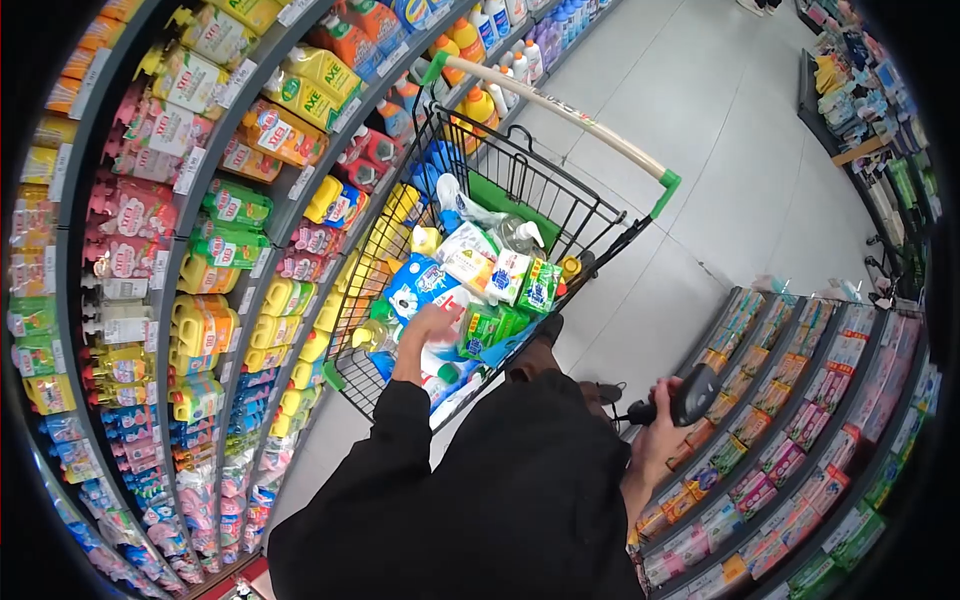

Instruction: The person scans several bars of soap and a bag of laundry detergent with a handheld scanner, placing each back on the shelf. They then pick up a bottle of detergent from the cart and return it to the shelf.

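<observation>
My right hand (pixel 657 437) is closed around a black handheld barcode scanner (pixel 695 394), held to the right of my body. My left hand (pixel 430 327) reaches over the near end of a black wire shopping cart (pixel 587 200). It is beside a white pack with red print (pixel 452 303), and its fingers are too blurred to show a grip. Goods fill the cart: a blue-and-white pack (pixel 415 283), green packs (pixel 489 328), a green-and-white box (pixel 541 286) and a clear pump bottle (pixel 521 235). Some lie partly under others.
On the left, a tall shelf (pixel 180 235) holds rows of detergent bottles with price tags. Low shelves of small boxed goods (pixel 780 460) stand at the right. The cart's handle (pixel 560 108) points away from me. Grey floor tiles (pixel 690 110) run between the shelves.
</observation>
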Motion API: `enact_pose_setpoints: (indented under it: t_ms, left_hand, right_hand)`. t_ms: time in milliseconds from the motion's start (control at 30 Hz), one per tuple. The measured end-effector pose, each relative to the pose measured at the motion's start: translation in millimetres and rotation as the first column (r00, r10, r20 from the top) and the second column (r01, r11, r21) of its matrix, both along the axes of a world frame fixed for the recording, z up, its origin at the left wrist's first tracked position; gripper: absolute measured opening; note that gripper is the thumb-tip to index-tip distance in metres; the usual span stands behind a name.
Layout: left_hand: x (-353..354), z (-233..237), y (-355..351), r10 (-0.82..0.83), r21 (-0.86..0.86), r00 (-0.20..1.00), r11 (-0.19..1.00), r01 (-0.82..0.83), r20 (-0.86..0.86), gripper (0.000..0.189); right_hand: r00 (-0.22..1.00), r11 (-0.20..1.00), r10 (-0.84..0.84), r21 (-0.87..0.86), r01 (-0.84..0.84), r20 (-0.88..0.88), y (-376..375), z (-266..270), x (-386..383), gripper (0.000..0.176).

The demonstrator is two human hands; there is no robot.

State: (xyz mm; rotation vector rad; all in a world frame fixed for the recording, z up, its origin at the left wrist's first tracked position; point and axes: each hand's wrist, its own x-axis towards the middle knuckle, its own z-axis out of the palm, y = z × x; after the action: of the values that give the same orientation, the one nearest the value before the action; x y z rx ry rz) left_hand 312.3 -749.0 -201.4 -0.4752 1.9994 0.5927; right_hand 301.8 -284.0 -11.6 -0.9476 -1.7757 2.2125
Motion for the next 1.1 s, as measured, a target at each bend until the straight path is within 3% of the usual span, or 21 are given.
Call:
enact_pose_setpoints:
  t_ms: [33,67,133,267,333,367,400,500,567,633,667,700,733,833,900,933,1000,1067,1100]
  left_hand:
    - [-16.6,-3.6,-0.5,0.377,0.041,0.913,0.926,-0.375,-0.157,0.066]
    - [-33.0,-8.5,4.9,0.691,0.135,0.668,0.716,-0.685,-0.278,0.068]
    - [-61.8,-14.8,28.8,0.470,-0.075,0.496,0.665,-0.743,-0.730,0.062]
    - [-93.1,-58.1,31.1,0.574,-0.077,0.523,0.623,-0.778,-0.630,0.061]
    - [-93.8,-52.4,32.2,0.851,0.278,0.319,0.454,-0.847,-0.418,0.051]
    - [-90.0,-75.9,25.2,0.919,0.384,0.217,0.339,-0.859,-0.328,0.047]
    - [-94.8,-44.5,35.3,0.957,0.351,0.170,0.247,-0.903,-0.236,0.039]
    - [-90.2,-30.6,46.4,0.946,0.357,0.172,0.266,-0.895,-0.275,0.036]
    - [-89.2,-45.7,40.0,0.895,0.514,0.098,0.336,-0.789,-0.435,0.043]
    - [-108.0,24.0,57.8,0.485,0.154,0.293,0.689,-0.708,-0.824,0.036]
    - [-118.1,37.0,61.5,0.534,0.422,0.018,0.688,-0.590,-0.845,0.035]
    - [-132.0,56.6,65.4,0.585,0.558,-0.112,0.675,-0.481,-0.804,0.028]
    - [-145.2,82.3,72.9,0.647,0.640,-0.162,0.625,-0.447,-0.745,0.026]
    - [-176.0,152.0,96.7,0.681,0.647,-0.074,0.648,-0.402,-0.729,0.025]
    - [-192.3,188.4,129.3,0.824,0.788,0.183,0.567,-0.242,-0.537,0.025]
    - [-196.2,203.7,152.8,0.822,0.791,0.191,0.568,-0.227,-0.536,0.025]
    - [-201.9,228.6,216.2,0.746,0.846,0.511,0.529,-0.065,-0.427,0.024]
    - [-197.4,251.0,288.6,0.610,0.873,0.736,0.485,-0.051,-0.295,0.025]
    - [-195.4,259.8,323.4,0.464,0.860,0.834,0.509,0.024,-0.298,0.025]
  right_hand:
    - [0.999,0.999,0.040,0.037,-0.040,-0.003,-8.7,3.6,-4.7,0.024]
    - [0.997,0.994,0.078,0.075,-0.078,-0.003,-15.6,8.3,-8.3,0.025]
    - [0.990,0.975,0.143,0.172,-0.143,0.011,-21.5,12.9,-14.8,0.026]
    - [0.996,0.989,0.088,0.119,-0.088,0.008,-22.9,24.2,-23.0,0.024]
    - [1.000,0.996,0.020,0.085,-0.020,0.004,-18.5,27.7,-20.9,0.024]
    - [1.000,0.998,-0.022,0.057,0.022,-0.004,-15.6,26.8,-18.9,0.024]
    - [0.998,0.998,-0.065,0.025,0.065,-0.013,-12.8,24.8,-16.5,0.025]
    - [0.989,0.989,-0.144,-0.017,0.145,0.045,-1.8,13.8,-2.4,0.025]
    - [0.982,0.983,-0.178,-0.040,0.181,0.055,9.1,3.6,9.8,0.026]
    - [0.973,0.972,-0.226,-0.058,0.229,0.051,27.3,-4.7,19.8,0.027]
    - [0.970,0.970,-0.238,-0.046,0.240,0.052,34.3,-7.0,23.8,0.027]
    - [0.968,0.968,-0.244,-0.038,0.246,0.050,41.4,-9.3,26.3,0.028]
    - [0.968,0.968,-0.247,-0.044,0.248,0.042,49.6,-11.7,27.1,0.028]
    - [0.969,0.968,-0.247,-0.049,0.248,0.031,74.2,-18.0,26.7,0.027]
    - [0.980,0.978,-0.199,-0.062,0.201,0.029,92.8,-19.4,26.3,0.026]
    - [0.982,0.981,-0.187,-0.061,0.187,0.008,100.4,-18.2,25.0,0.027]
    - [0.982,0.981,-0.186,-0.059,0.185,-0.015,113.1,-13.3,21.2,0.026]
    - [0.987,0.987,-0.145,-0.074,0.140,-0.068,126.5,-3.5,19.9,0.030]
    - [0.990,0.987,-0.118,-0.120,0.108,-0.078,135.6,4.2,20.2,0.032]
